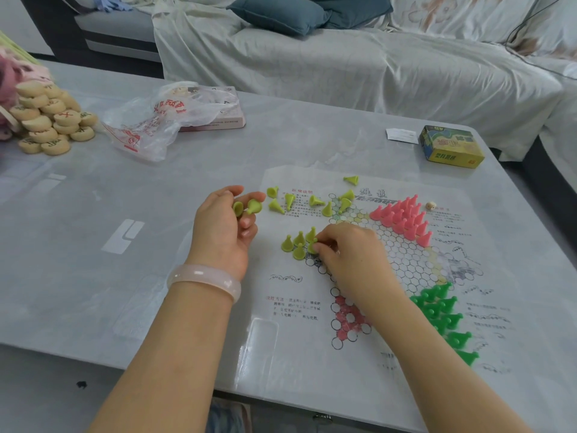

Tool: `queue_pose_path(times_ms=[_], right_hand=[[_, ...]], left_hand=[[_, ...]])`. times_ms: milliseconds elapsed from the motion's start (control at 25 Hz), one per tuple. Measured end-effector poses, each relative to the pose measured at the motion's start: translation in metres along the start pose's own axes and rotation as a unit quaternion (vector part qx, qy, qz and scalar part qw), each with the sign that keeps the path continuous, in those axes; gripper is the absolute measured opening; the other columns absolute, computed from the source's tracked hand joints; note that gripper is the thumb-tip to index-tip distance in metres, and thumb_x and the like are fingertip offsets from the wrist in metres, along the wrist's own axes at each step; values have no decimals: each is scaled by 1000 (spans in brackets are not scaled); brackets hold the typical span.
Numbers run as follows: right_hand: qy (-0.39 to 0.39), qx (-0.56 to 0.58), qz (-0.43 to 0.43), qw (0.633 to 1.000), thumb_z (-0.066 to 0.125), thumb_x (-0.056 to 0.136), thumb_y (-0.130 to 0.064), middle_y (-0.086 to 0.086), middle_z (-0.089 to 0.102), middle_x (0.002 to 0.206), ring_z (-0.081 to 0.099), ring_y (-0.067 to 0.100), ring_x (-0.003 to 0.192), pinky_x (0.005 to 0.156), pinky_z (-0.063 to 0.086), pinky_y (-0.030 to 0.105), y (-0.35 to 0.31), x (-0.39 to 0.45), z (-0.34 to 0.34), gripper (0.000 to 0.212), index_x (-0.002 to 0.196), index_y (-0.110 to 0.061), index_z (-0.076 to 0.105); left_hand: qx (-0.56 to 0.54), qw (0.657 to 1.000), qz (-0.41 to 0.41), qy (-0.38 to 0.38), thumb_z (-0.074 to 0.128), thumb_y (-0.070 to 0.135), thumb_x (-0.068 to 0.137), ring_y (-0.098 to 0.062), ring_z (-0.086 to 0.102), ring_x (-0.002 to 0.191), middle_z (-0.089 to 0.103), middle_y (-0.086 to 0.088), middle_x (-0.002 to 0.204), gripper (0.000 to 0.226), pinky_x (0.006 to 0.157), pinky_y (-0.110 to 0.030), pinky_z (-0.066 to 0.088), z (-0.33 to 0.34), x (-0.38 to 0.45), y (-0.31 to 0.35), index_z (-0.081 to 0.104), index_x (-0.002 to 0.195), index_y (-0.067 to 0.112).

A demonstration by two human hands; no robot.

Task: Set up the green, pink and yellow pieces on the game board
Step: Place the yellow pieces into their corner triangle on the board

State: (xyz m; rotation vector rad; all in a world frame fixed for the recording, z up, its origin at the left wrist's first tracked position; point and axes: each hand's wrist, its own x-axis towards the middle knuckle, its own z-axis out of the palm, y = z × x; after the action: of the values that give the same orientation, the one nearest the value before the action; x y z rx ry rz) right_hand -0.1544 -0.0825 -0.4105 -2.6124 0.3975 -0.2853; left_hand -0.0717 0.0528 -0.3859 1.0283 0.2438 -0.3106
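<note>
While the left hand (224,225) cups two yellow pieces (248,207), the right hand (349,248) apparently pinches another on the board (402,260).

1 view only: head-worn wide-angle camera, facing forward and down, close over surface (156,189) (edges bent by lens). Game board (406,264) at centre-right, sofa (343,67) across top, both forearms entering from bottom.

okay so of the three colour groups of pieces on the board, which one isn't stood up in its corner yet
The yellow pieces. Most lie tipped over and scattered at the board's far left, only a few standing, while the pink pieces and green pieces stand packed in their corners.
</note>
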Motion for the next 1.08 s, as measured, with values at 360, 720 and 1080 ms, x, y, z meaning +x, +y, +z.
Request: queue_pose_path(times_ms=[360, 720, 1080], right_hand=[[8, 8, 0, 1000, 58, 86, -22, 1, 56, 90, 49, 14, 80, 68, 36, 25, 0, 0, 6, 14, 91, -13, 66], [2, 2, -10, 1000, 58, 85, -21, -3, 51, 88, 48, 12, 79, 69, 35, 21, 2, -1, 6, 16, 98, -12, 63], [134, 115, -175, 969, 60, 82, -16, -3, 57, 82, 52, 11, 75, 66, 48, 26, -7, -6, -15, 20, 101, -19, 66]], left_hand=[[3, 1000, -4, 10, 24, 5, 94, -6, 31, 28, 63, 1, 45, 26, 32, -11, 21, -1, 1, -1, 44, 79, 13], [17, 1000, -13, -2, 25, 3, 93, -7, 32, 29, 64, 0, 47, 26, 33, -12, 22, -1, 0, -2, 45, 79, 13], [61, 987, -104, -108, 28, -1, 94, -8, 40, 38, 60, -6, 53, 25, 35, -13, 30, 22, -24, -21, 48, 81, 7]])
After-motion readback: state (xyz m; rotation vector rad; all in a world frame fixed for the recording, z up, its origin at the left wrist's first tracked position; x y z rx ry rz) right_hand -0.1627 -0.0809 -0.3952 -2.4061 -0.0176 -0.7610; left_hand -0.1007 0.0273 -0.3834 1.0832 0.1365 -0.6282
